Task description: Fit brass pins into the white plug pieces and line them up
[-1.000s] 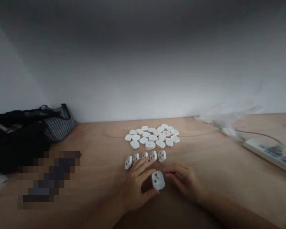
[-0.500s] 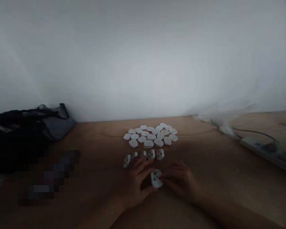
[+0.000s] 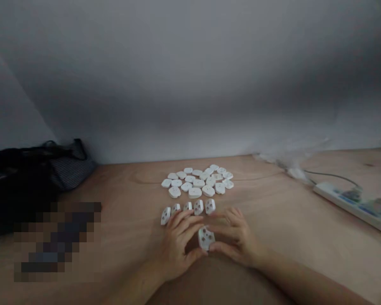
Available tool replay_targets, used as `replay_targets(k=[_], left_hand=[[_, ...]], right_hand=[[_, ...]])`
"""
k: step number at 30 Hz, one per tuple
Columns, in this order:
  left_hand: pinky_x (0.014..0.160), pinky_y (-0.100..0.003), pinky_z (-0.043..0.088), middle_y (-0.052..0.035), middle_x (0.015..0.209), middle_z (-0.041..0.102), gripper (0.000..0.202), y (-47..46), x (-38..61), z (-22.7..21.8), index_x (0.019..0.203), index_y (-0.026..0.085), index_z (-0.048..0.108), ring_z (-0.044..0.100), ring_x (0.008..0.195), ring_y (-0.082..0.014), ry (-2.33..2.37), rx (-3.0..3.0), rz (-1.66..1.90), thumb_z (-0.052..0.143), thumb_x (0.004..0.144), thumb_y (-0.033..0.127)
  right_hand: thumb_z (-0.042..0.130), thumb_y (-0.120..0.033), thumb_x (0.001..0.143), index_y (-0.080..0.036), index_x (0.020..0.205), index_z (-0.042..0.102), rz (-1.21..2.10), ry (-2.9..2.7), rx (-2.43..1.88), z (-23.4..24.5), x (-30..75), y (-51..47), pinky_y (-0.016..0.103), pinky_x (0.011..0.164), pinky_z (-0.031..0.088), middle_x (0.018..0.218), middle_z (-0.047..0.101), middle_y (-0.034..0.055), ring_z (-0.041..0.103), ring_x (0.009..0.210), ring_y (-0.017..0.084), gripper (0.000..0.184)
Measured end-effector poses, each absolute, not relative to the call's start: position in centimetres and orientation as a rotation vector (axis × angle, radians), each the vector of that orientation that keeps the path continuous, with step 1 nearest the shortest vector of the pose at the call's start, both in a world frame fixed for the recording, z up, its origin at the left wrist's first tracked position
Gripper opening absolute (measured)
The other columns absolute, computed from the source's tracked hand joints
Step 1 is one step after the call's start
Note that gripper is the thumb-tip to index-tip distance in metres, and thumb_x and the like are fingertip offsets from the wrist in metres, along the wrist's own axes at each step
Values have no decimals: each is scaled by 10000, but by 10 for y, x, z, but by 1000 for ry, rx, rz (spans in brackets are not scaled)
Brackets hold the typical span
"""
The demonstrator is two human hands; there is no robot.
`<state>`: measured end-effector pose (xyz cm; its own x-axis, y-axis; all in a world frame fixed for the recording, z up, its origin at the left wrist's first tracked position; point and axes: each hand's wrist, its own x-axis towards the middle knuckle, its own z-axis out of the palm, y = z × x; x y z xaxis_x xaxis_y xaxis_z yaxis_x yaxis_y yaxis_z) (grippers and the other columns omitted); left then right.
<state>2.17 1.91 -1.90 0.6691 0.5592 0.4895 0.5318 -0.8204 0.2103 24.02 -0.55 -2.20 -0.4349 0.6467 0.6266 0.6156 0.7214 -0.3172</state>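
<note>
A white plastic plug piece [image 3: 206,238] with several brownish metal-looking spots on its face is held upright between my two hands. My left hand [image 3: 180,241] grips its left side, thumb at the lower edge and index finger near the top. From the right, my right hand [image 3: 238,239] pinches the same piece between thumb and fingers. Just beyond my fingers stands a row of similar white plug pieces [image 3: 210,206], spotted faces toward me; my left fingers partly cover some of them. Farther back lies a cluster of white plug pieces [image 3: 195,193], mostly lying flat.
A white power strip [image 3: 352,201] with plugs and a dark cable lies at the right, near a clear plastic bag [image 3: 294,163] by the wall. Dark bags [image 3: 70,167] sit at the back left. A blurred-out dark object [image 3: 66,233] lies on the wooden table [image 3: 273,203].
My right fingers have closed in on the piece, the thumb now at its lower right edge. The view has shifted slightly and grown brighter.
</note>
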Motion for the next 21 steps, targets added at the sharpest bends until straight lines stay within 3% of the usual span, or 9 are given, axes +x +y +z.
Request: replay_targets(k=[2, 4, 9, 14, 17, 21], left_hand=[[1015, -492, 299, -81, 1193, 579, 475, 19, 23, -18, 1175, 214, 558, 404, 1183, -300, 903, 2809, 857, 578, 793, 496], [1010, -477, 311, -78, 1187, 580, 492, 19, 23, -18, 1184, 217, 551, 401, 1177, -298, 902, 2790, 870, 586, 786, 504], [975, -450, 361, -71, 1159, 588, 491, 20, 23, -17, 1178, 225, 558, 420, 1150, -286, 893, 2755, 888, 591, 781, 511], [975, -436, 383, -83, 1181, 568, 504, 20, 24, -20, 1197, 227, 544, 443, 1147, -281, 927, 2692, 926, 610, 775, 493], [956, -399, 420, -97, 1178, 564, 499, 18, 22, -21, 1231, 210, 504, 496, 1109, -255, 947, 2605, 928, 596, 801, 447], [961, -379, 429, -84, 1198, 575, 436, 14, 16, -16, 1226, 224, 520, 519, 1116, -235, 865, 2581, 654, 567, 830, 399]], right_hand=[[681, -570, 658, -254, 1185, 558, 174, -2132, -1008, -21, 244, -4, 415, 849, 384, 1147, 588, 92, 523, 994, 264, 627], [732, -604, 547, -241, 1202, 542, 335, -2126, -1037, -21, 245, -1, 434, 860, 388, 1112, 611, 98, 531, 986, 283, 773], [786, -483, 556, -253, 1082, 621, 720, -1992, -971, -27, 238, 2, 396, 833, 451, 1000, 649, 51, 582, 924, 244, 597], [744, -381, 667, -218, 1070, 576, 938, -1842, -888, -31, 235, -1, 364, 831, 484, 1023, 636, 48, 600, 945, 222, 466], [700, -348, 714, -215, 1096, 537, 860, -1813, -919, -27, 246, 4, 370, 858, 473, 1030, 631, 50, 589, 966, 217, 436], [614, -339, 769, -208, 1129, 537, 453, -1791, -1089, -25, 273, 28, 395, 858, 460, 1057, 614, 77, 573, 959, 226, 390]])
